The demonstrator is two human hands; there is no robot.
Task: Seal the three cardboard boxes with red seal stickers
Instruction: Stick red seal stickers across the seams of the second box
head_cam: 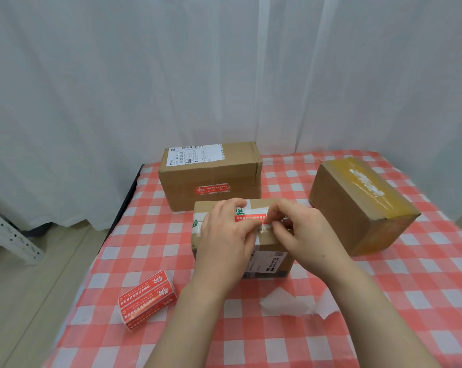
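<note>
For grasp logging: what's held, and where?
The right hand pinches the red rectangular seal sticker at its right end; left hand presses it onto the brown cardboard box.

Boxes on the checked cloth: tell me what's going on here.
A person is sticking a red seal sticker onto the near box: the left hand presses it down, the right hand pinches its end. The back box already carries one; the right box shows none. Spare stickers lie front left.

Red-and-white checks are covering the table (145, 235). The far box (211, 176), middle box (268, 241) and right box (339, 208) are showing brown; the sticker pack (147, 298) is showing red.
</note>
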